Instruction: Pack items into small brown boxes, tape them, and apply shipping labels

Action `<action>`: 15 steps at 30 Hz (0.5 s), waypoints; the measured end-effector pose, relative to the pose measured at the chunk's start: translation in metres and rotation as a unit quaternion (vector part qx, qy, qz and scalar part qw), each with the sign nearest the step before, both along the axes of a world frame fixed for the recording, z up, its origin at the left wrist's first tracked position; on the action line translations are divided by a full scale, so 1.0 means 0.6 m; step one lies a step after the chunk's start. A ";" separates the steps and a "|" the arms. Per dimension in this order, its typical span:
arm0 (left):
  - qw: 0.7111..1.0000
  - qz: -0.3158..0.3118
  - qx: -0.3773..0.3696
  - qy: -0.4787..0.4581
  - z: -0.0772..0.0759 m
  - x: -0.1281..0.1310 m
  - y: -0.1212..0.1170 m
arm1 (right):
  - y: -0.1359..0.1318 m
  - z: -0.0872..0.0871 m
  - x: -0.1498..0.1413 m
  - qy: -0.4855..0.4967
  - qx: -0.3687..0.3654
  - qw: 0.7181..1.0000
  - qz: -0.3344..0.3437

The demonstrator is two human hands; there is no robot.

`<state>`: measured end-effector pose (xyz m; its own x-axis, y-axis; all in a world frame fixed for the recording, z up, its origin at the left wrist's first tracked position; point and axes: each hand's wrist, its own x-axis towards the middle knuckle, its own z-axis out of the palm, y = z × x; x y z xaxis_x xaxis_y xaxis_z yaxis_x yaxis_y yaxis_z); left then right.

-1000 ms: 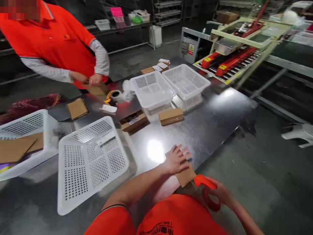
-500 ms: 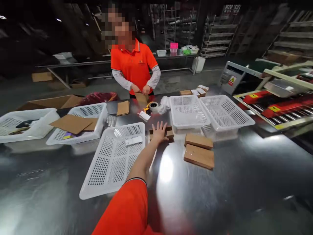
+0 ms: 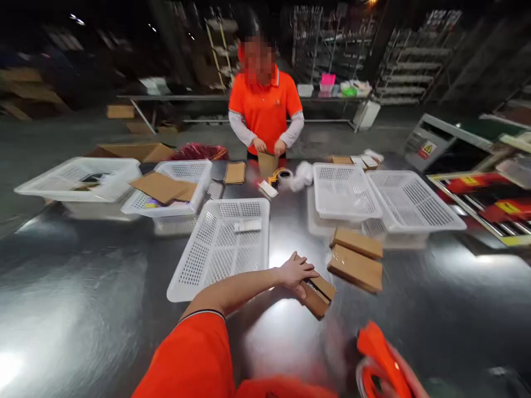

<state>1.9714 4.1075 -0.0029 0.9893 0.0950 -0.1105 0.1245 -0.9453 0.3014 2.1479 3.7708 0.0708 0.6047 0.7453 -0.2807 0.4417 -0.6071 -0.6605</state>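
Observation:
My left hand (image 3: 295, 273) lies over the left end of a small cardboard box (image 3: 318, 303), its fingers and thumb around the top and near edge. A dark gap runs along the box's upper face between its flaps. At the bottom right, my right hand (image 3: 410, 377), blurred and partly cut off by the frame, grips an orange tape dispenser (image 3: 379, 351) with a tape roll in it. To the right of the held box lie two flat brown boxes (image 3: 357, 266). Left of my hand stands a white perforated basket (image 3: 219, 243) with a small white box (image 3: 248, 225) inside.
Across the metal table (image 3: 124, 287), a co-worker in an orange shirt (image 3: 265, 108) holds a piece of cardboard (image 3: 267, 163). White baskets (image 3: 346, 190) stand at the back right, others (image 3: 78, 171) at the back left. Another tape dispenser (image 3: 280, 177) lies mid-table. A roller conveyor (image 3: 485, 207) is at right.
My left hand has gone from spread over the box to holding it, drawing it nearer and rightward. My right hand with the tape dispenser has come into view. The camera has turned left.

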 end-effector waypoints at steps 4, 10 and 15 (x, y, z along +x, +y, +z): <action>0.991 -0.089 -0.030 -0.093 -0.034 0.038 -0.170 | -0.009 -0.009 -0.030 -0.024 0.142 0.986 -0.083; 0.986 -0.120 -0.045 -0.105 -0.039 0.098 -0.224 | -0.021 -0.076 -0.032 -0.138 0.137 0.981 -0.006; 0.995 -0.050 -0.016 -0.083 -0.046 0.071 -0.186 | -0.039 -0.092 -0.042 -0.171 0.122 0.978 -0.006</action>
<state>2.0143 3.9959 -0.0306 0.9985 -0.0055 0.0543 -0.0237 -0.9400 0.3403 2.1225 3.7475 0.0153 0.6406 0.7577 0.1246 0.6566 -0.4564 -0.6005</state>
